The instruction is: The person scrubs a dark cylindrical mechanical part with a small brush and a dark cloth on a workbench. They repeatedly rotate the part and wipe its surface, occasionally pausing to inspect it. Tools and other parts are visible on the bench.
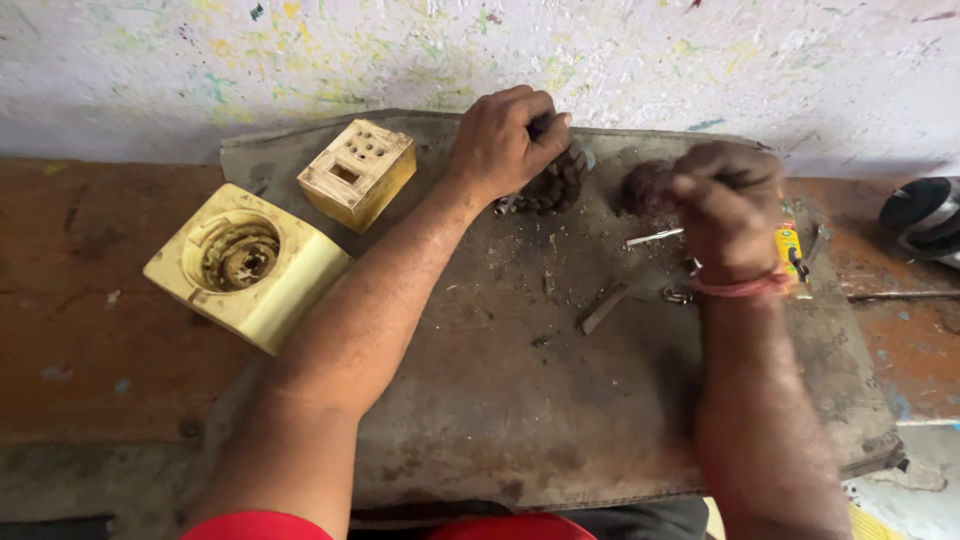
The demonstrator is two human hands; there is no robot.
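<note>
While both hands are busy near the back wall, other things sit off to the left. Far left, a pale yellow block (245,265) lies on the worktop (90,330), with a round hole that has rusty rings inside. Next to it, but not touching, stands a smaller yellow box (358,172) with little holes on top. It rests on the corner of a dirty grey mat (520,400).

Moving right, the left hand (500,140) is closed tight around a dark metal part (555,182) with ridges, pressing it down on the mat near the wall. That part looks hard, heavy and greasy, so it could slip. Holding it around its thick ridged middle seems the best way to grip it.

Further right, the right hand (725,205) is blurry. It is closed on a dark round lump (645,185), but I cannot tell what that is. A thin silver pin (655,237) and a small flat bar (603,308) lie on the mat below. Far right, a yellow tool (788,245) lies just past the wrist.
</note>
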